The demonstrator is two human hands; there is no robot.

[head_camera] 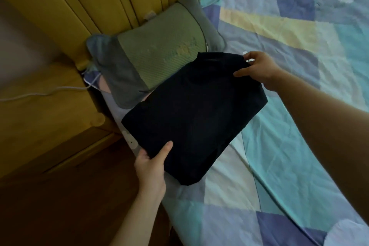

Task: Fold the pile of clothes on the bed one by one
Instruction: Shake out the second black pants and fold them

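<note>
A folded dark navy garment (191, 114) is held flat just above the bed's left edge, partly over the pillow's near corner. My left hand (151, 168) grips its near left edge, thumb on top and fingers hidden underneath. My right hand (257, 68) pinches its far right corner near the collar. The pile of clothes is not in view.
A green and grey pillow (155, 54) leans against the yellow padded headboard (95, 0). The bed carries a blue, teal and yellow patchwork sheet (289, 146). A wooden nightstand (46, 118) with a white cable (40, 94) stands left of the bed.
</note>
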